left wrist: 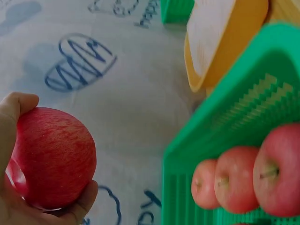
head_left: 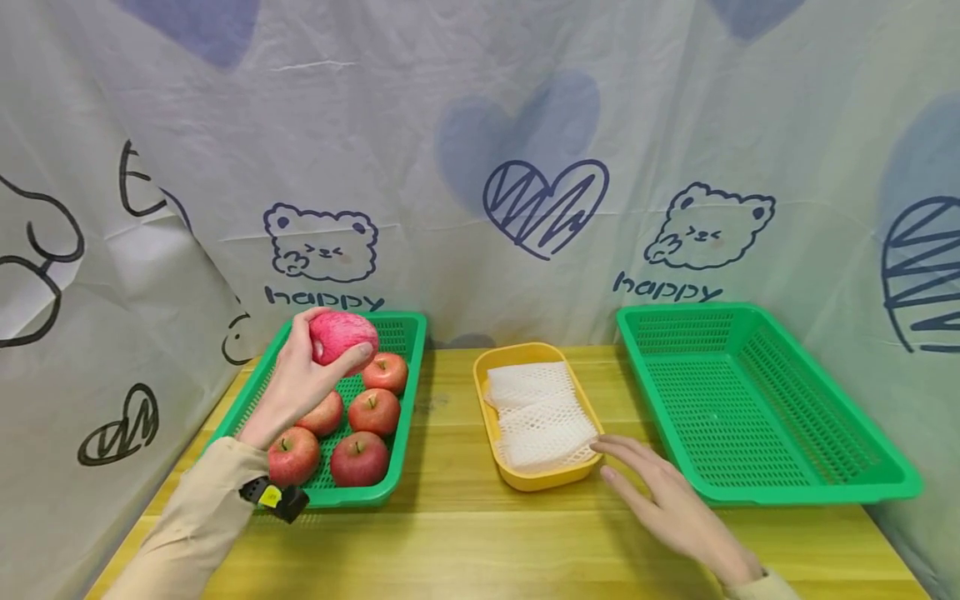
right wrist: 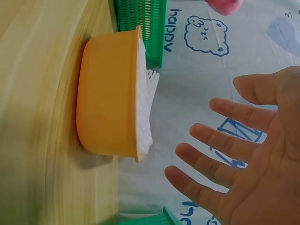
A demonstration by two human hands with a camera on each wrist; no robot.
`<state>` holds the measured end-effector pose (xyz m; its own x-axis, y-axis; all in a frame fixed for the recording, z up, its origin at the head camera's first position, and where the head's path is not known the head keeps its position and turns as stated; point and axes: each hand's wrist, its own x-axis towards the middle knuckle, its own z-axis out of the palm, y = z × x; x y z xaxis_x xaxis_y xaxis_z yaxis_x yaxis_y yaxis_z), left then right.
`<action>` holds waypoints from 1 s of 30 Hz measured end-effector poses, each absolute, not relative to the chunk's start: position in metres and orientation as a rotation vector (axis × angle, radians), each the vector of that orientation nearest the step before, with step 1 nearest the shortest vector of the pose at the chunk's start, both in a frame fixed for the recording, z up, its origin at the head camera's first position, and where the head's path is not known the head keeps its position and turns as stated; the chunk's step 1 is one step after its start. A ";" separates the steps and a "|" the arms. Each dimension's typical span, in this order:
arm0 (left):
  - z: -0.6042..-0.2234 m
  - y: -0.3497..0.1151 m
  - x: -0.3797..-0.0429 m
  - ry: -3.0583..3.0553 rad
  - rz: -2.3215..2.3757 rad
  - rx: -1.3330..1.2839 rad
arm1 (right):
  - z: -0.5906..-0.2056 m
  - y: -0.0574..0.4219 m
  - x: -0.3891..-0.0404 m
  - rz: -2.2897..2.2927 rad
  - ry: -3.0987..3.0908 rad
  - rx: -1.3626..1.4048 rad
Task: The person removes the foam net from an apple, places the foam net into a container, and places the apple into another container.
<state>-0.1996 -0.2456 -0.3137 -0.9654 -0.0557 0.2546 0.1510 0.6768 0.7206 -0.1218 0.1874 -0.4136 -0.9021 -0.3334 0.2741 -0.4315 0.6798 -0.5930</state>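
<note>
My left hand (head_left: 300, 379) grips a red apple (head_left: 343, 335) between thumb and fingers, above the left green basket (head_left: 415, 367). In the left wrist view the same apple (left wrist: 58, 157) fills the curled hand (left wrist: 9, 140). Several more apples (head_left: 360, 458) sit in that basket below. At the centre, a yellow tray (head_left: 551, 482) holds white foam netting sleeves (head_left: 536, 408). My right hand (head_left: 671, 500) hovers by the tray's right front corner. Its fingers are spread and hold nothing, as the right wrist view shows the hand (right wrist: 248, 154) apart from the tray (right wrist: 108, 93).
A second green basket (head_left: 750, 417) with perforated walls stands on the right, with no fruit visible in it. All containers rest on a wooden table (head_left: 465, 542). A printed cloth (head_left: 420, 125) hangs behind and along the sides.
</note>
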 end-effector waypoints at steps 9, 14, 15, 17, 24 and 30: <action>-0.325 -0.280 -0.235 -2.657 -1.022 -0.006 | -0.414 0.189 -0.116 1.052 -2.725 0.617; -0.331 -0.298 -0.252 -2.689 -0.856 0.038 | -0.415 0.190 -0.115 1.082 -2.719 0.615; -0.332 -0.300 -0.255 -2.706 -0.830 0.047 | -0.415 0.190 -0.114 1.087 -2.720 0.613; -0.335 -0.304 -0.263 -2.745 -0.777 0.055 | -0.416 0.191 -0.113 1.102 -2.727 0.600; -0.352 -0.309 -0.283 -2.824 -0.721 0.083 | -0.418 0.191 -0.111 1.092 -2.710 0.607; -0.369 -0.305 -0.295 -2.906 -0.719 0.110 | -0.423 0.193 -0.109 1.089 -2.701 0.611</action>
